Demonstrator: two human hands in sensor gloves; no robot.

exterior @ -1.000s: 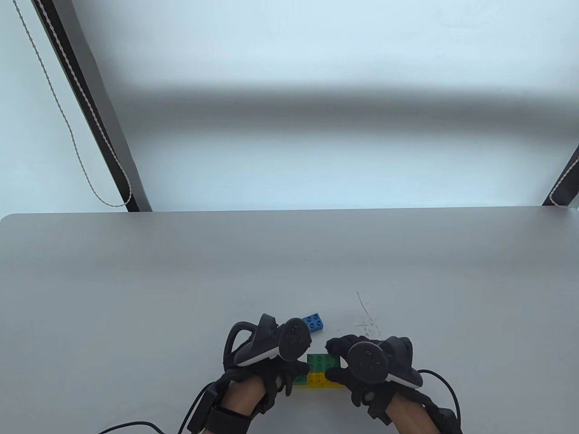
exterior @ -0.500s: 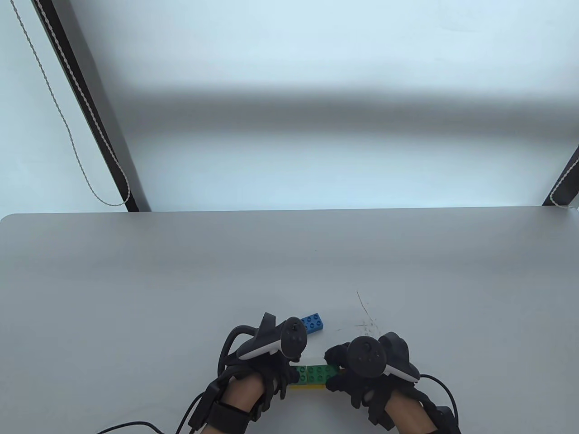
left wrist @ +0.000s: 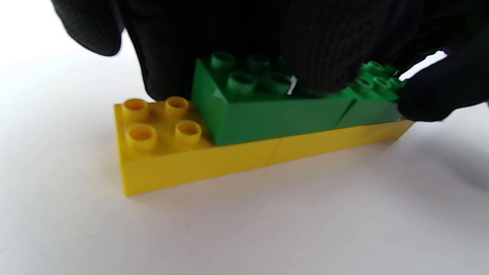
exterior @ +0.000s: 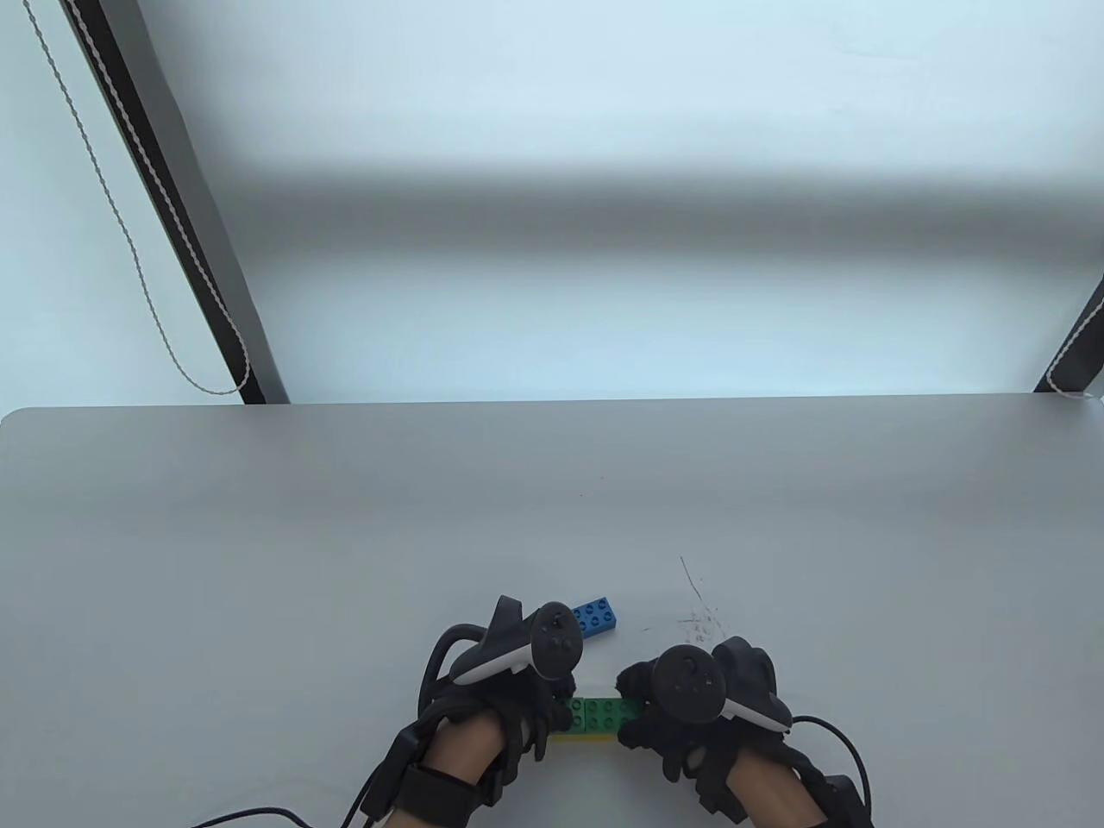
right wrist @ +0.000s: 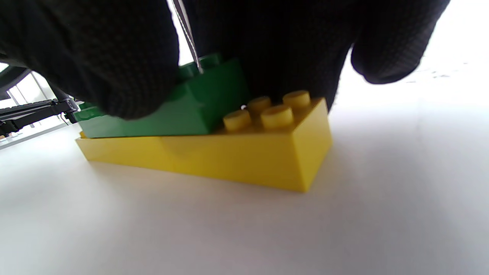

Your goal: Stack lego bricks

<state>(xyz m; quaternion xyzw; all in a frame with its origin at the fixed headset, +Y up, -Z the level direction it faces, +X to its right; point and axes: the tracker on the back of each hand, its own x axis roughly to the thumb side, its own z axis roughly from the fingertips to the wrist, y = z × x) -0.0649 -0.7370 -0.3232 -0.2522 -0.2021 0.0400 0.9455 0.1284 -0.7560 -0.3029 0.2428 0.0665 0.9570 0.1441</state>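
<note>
Two green bricks [exterior: 604, 713] lie end to end on a row of yellow bricks [exterior: 585, 737] near the table's front edge. In the left wrist view the green bricks [left wrist: 267, 118] sit on the yellow row [left wrist: 198, 164], leaving four yellow studs bare at that end. My left hand [exterior: 565, 697] holds the left green brick, its fingers [left wrist: 321, 49] on top of it. My right hand [exterior: 634, 709] holds the right green brick [right wrist: 191, 107], fingers [right wrist: 114, 76] pressing it onto the yellow row [right wrist: 244, 160]. A blue brick [exterior: 595, 617] lies loose just behind my left hand.
The grey table [exterior: 259, 561] stretches wide to the left, right and back. Faint scratch marks [exterior: 700, 612] show behind my right hand. Cables [exterior: 828, 724] trail from both wrists at the front edge.
The green bricks have come down over the yellow row, which now shows only as a thin strip in front. Both hands have drawn slightly closer together and lower.
</note>
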